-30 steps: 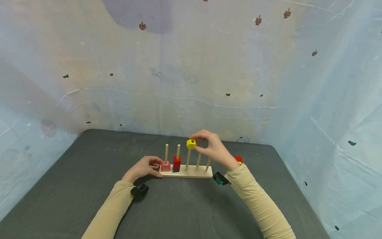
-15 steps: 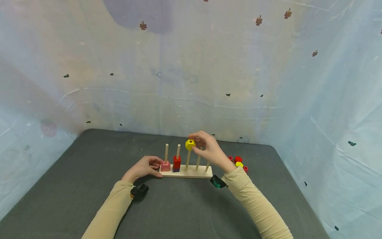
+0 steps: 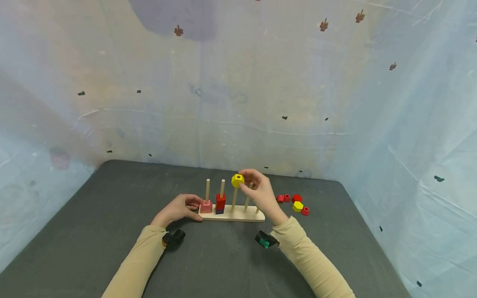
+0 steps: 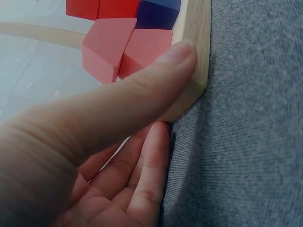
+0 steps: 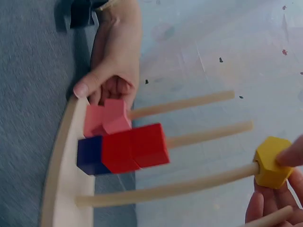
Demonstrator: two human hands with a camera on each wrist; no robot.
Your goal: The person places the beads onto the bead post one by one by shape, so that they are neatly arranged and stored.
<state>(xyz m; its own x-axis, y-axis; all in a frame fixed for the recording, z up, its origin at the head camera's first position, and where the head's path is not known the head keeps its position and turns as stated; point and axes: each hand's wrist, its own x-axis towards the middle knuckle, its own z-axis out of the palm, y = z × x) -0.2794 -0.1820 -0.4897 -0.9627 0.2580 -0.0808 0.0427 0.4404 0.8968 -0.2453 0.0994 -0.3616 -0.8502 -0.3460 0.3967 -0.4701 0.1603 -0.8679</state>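
Observation:
A pale wooden base (image 3: 238,217) carries a row of upright pegs. My left hand (image 3: 180,210) holds its left end, the thumb (image 4: 142,90) lying on the base's edge in the left wrist view. Pink blocks (image 3: 206,207) sit on the leftmost peg; red blocks (image 5: 135,147) above a blue one (image 5: 90,153) fill the second. Between thumb and fingers, my right hand (image 3: 261,194) pinches a yellow hexagonal block (image 3: 237,180) at the tip of the third peg (image 5: 175,187). That peg meets the block's hole from below, and no peg shows above it.
To the right of the base lie loose pieces: a yellow hexagon (image 3: 297,206), a red piece (image 3: 297,198) and several small red ones, one of them (image 3: 305,211) nearest the front. A patterned sheet (image 3: 238,82) hangs behind the dark table (image 3: 208,265).
The yellow block has shifted slightly left to the third peg's tip. My right wrist and forearm have swung left and down, uncovering the loose pieces. The left hand stays in place.

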